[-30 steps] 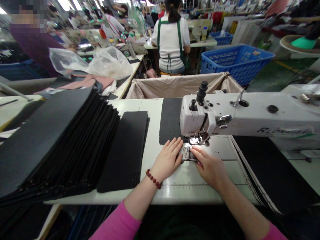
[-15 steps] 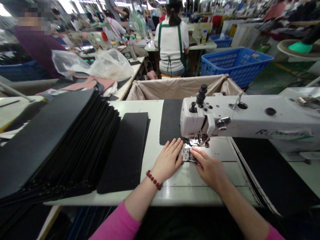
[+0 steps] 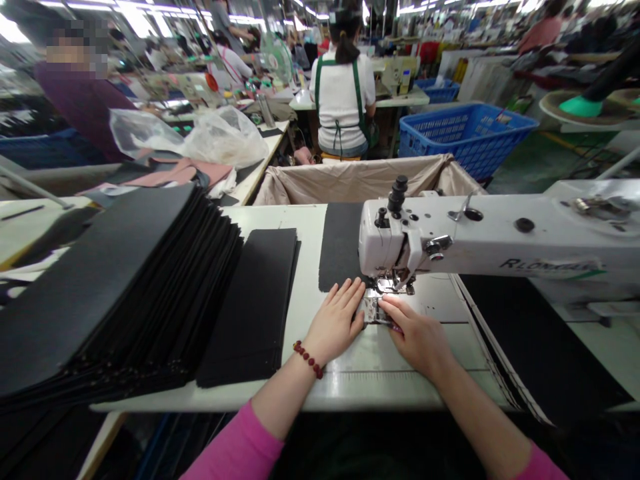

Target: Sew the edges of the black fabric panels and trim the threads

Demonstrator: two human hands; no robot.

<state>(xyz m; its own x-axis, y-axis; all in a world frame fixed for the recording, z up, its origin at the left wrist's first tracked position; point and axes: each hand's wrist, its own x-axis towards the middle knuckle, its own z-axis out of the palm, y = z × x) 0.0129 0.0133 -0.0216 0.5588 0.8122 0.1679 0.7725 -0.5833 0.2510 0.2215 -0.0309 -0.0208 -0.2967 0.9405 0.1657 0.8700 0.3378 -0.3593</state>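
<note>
A white sewing machine [image 3: 480,233] reaches in from the right, its lit needle area over a metal plate [image 3: 371,310]. My left hand [image 3: 340,317] lies flat, fingers spread, its fingertips on the near edge of a dark panel [image 3: 340,247] left of the machine head. A bead bracelet circles that wrist. My right hand [image 3: 417,333] is beside the plate, fingers together and bent at its right edge; a small purplish thing shows under them, too hidden to name. Left of my hands lies a low stack of black panels [image 3: 250,307].
A tall pile of black panels [image 3: 115,267] fills the table's left side. More dark panels [image 3: 530,333] lie at the right. Behind the table are a cloth-lined bin [image 3: 360,180], a blue basket [image 3: 460,137] and a seated person [image 3: 341,100].
The view has shifted slightly, and the machine appears a little farther left. Both hands keep almost the same place at the plate and panel.
</note>
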